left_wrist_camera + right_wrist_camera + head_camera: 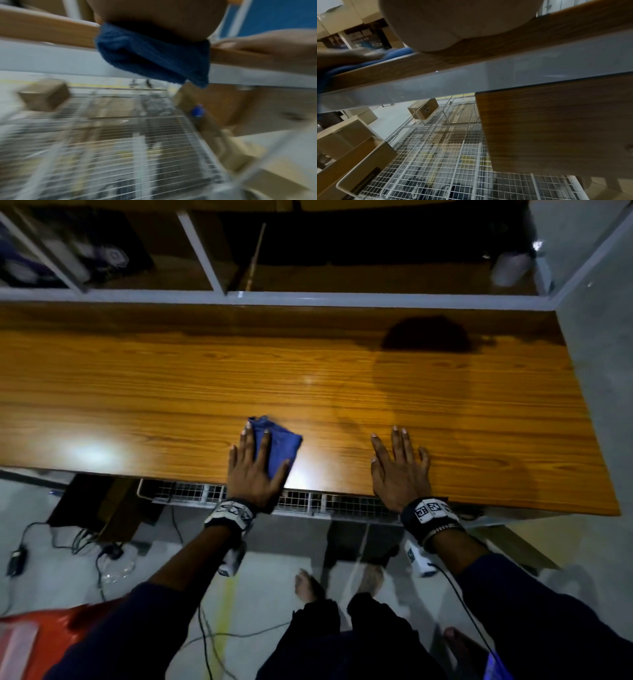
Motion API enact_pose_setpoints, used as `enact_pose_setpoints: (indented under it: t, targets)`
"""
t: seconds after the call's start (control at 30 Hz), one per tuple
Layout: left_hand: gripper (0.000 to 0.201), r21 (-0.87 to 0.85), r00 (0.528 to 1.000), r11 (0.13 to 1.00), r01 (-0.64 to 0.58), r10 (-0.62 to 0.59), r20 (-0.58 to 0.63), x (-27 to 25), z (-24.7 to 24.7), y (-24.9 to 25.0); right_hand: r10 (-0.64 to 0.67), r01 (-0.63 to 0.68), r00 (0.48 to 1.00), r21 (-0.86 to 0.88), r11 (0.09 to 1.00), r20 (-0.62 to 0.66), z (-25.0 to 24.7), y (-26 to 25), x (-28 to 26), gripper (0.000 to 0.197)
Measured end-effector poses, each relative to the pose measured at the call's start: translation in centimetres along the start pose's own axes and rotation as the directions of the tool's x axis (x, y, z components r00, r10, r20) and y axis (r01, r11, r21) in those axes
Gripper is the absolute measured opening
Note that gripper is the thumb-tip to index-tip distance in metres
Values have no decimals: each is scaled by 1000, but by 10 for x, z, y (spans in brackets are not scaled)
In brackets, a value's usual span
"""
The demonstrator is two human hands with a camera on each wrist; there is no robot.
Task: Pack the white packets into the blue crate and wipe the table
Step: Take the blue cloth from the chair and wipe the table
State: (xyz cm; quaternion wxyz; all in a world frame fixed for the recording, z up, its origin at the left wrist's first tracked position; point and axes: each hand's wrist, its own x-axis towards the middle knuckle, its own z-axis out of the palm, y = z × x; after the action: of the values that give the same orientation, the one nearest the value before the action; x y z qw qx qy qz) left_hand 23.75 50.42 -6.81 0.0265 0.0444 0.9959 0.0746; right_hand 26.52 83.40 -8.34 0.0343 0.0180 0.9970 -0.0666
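Observation:
A folded blue cloth [279, 445] lies on the wooden table [171, 392] near its front edge. My left hand [255, 463] presses flat on the cloth with straight, spread fingers. In the left wrist view the blue cloth [154, 56] hangs a little over the table's edge under my palm. My right hand [399, 465] rests flat on the bare wood to the right of the cloth, fingers straight. In the right wrist view the cloth [393, 54] shows at the left under the other hand. No white packets or blue crate are in view.
A white wire rack [308, 501] sits under the table's front edge. Shelves with grey frames [205, 254] stand behind the table. Cables [85, 546] trail over the floor at left, beside a red bag [41, 642]. A grey wall [603, 354] bounds the right end.

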Motion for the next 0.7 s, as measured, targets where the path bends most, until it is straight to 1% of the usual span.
enact_pose_setpoints:
  t: [0.07,0.17,0.23,0.27,0.33,0.4,0.43,0.57,0.7]
  targets:
    - [83,14,998,998,60,-60,-6,5,-9,-50,0,0,1000,-2,1000,1,0,-1,0,57]
    - [86,10,986,986,168,-168,16,14,-19,-116,10,-10,1000,-6,1000,9,-2,0,0,58]
    - [87,10,981,982,191,-191,36,19,-20,-139,10,-10,1000,-7,1000,26,-2,0,0,58]
    - [87,8,980,981,193,-193,39,20,-20,-142,11,-11,999,-6,1000,32,-2,-1,0,58]
    - [87,-13,975,975,223,-223,18,19,-16,-134,17,-17,999,-3,1000,40,-4,-1,0,58]
    - [89,-37,962,962,272,-272,-11,15,-13,-115,22,-21,999,-2,1000,43,-4,-2,0,58]
    - [89,-45,960,960,278,-279,-18,13,-12,-104,23,-23,999,-1,1000,42,-5,-3,1,58]
    - [89,-71,979,978,197,-199,-29,3,-5,-46,24,-25,999,11,1000,39,-7,-5,-1,58]
    - [88,-90,974,971,224,-227,-24,0,7,29,28,-29,999,29,999,44,-6,-6,-1,57]
